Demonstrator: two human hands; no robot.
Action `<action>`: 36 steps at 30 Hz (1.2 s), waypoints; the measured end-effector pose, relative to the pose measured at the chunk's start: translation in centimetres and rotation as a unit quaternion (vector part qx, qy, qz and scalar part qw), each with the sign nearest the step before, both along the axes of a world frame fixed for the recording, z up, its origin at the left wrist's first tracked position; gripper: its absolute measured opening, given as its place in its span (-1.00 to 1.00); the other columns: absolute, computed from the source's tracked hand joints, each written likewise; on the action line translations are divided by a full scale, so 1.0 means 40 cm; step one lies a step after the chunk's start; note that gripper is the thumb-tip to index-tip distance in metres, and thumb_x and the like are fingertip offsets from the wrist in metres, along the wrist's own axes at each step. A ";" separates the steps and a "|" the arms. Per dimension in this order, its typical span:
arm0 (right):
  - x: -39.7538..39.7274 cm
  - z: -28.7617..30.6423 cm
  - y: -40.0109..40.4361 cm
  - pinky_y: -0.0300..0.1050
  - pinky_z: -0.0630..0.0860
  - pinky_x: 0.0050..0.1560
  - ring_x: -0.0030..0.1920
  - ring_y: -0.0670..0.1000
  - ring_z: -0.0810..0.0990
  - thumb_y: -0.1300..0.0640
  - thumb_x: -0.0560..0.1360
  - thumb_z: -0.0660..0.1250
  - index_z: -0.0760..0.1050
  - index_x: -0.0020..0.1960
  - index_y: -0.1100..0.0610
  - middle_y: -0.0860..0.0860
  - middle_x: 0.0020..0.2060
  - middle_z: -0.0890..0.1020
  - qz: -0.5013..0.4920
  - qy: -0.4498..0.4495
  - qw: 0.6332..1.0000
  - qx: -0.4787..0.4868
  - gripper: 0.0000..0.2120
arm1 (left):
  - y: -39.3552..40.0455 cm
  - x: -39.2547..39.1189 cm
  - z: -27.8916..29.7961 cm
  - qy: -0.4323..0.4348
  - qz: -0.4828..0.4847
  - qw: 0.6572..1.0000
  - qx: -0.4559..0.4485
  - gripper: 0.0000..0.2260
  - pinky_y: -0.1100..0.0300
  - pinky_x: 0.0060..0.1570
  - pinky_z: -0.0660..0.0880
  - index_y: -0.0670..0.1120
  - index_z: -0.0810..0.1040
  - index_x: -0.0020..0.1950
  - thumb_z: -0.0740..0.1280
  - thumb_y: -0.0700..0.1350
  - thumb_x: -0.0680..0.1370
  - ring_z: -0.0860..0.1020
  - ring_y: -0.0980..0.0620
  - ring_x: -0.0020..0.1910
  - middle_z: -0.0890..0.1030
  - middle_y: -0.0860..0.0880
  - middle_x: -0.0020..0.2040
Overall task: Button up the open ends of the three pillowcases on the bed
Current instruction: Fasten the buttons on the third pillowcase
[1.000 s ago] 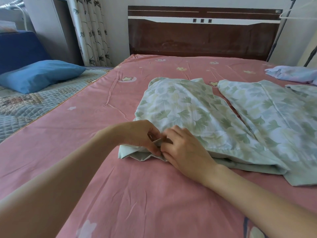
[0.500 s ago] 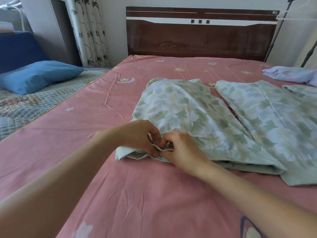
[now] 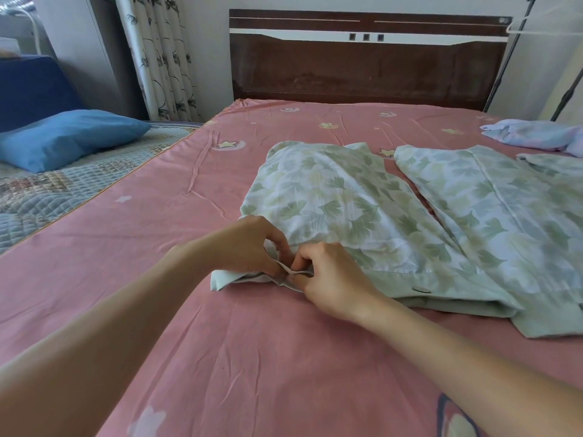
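A green leaf-print pillowcase [image 3: 334,200] lies on the pink bed sheet [image 3: 220,342], its plain green open end toward me. My left hand [image 3: 249,244] and my right hand [image 3: 328,279] meet at the left corner of that hem, both pinching its layers. The spot between my fingertips is hidden. One button [image 3: 422,290] shows farther right on the hem. A second leaf-print pillowcase [image 3: 492,209] lies to the right. The corner of a third pillowcase [image 3: 555,162] shows at the right edge.
A dark wooden headboard [image 3: 366,67] stands at the far end. Crumpled pale lilac cloth [image 3: 533,135] lies at the far right. Left of the bed are a quilted cover [image 3: 56,190] and a blue pillow [image 3: 69,137]. A floral curtain [image 3: 164,58] hangs beyond.
My hands stay at the hem's left corner. My fingers have shifted slightly, lifting a small fold of the hem between them.
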State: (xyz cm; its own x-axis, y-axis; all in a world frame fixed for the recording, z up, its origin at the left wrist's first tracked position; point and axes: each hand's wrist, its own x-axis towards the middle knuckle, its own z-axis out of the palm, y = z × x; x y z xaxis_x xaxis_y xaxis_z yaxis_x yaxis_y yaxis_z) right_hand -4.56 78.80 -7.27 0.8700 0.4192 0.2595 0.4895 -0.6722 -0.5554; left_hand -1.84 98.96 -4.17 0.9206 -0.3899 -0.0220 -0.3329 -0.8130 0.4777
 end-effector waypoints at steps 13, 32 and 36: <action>-0.013 0.010 -0.034 -0.14 0.58 -0.05 -0.11 -0.11 0.62 0.09 0.52 0.47 0.62 -0.11 0.04 -0.11 -0.17 0.67 0.038 0.002 0.999 -0.011 -0.94 | -0.015 -0.004 0.013 -0.007 -0.052 0.997 0.049 -0.74 0.57 -0.25 0.38 0.33 0.65 -0.13 0.55 -0.06 0.38 0.54 0.48 -0.26 0.62 0.47 -0.23; -0.050 -0.014 -0.358 -0.21 -0.37 0.56 0.52 -0.39 -0.39 -0.40 0.63 -0.13 -0.29 0.62 -0.28 -0.41 0.58 -0.26 0.144 0.065 0.941 -0.298 -0.35 | -0.050 -0.027 -0.019 -0.072 -0.075 0.989 0.107 -0.71 0.28 0.04 0.48 0.27 0.64 0.16 0.41 0.35 0.52 0.53 0.36 0.00 0.58 0.27 0.05; -0.049 -0.011 -0.398 -0.17 -0.42 0.55 0.46 -0.42 -0.49 -0.46 0.59 -0.19 -0.37 0.60 -0.24 -0.42 0.51 -0.40 0.150 0.088 0.929 -0.328 -0.30 | 0.005 -0.037 -0.049 -0.048 -0.103 0.991 0.072 -0.42 0.56 0.29 0.20 0.36 0.50 0.42 0.49 0.40 0.42 0.31 0.46 0.37 0.42 0.40 0.33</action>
State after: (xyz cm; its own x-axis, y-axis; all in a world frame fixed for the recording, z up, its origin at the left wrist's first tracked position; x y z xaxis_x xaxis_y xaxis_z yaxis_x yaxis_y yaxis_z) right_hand -6.53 62.87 -7.70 0.6937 0.6668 -0.2723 0.6493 -0.7426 -0.1641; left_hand -3.30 99.17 -6.14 0.8220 -0.5695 -0.0078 -0.5374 -0.7801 0.3202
